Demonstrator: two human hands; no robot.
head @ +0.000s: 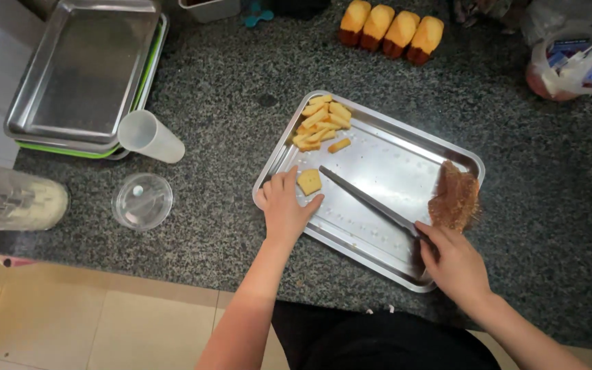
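A steel tray (405,147) lies tilted on the dark granite counter. My left hand (284,205) rests on its near left rim, fingers pinching a small yellow cake piece (309,181). My right hand (453,264) grips the handle of a long knife (368,200), whose blade lies flat across the tray and points toward the cake piece. A pile of yellow cake strips (321,120) fills the tray's far left corner. A brown crust slab (455,197) leans at the tray's right end, just above my right hand.
Several whole yellow cakes (392,31) stand at the counter's back. Stacked empty trays (87,72) sit at far left, with a toppled plastic cup (149,137) and a clear dome lid (142,201) nearby. A bagged container (570,62) sits at back right.
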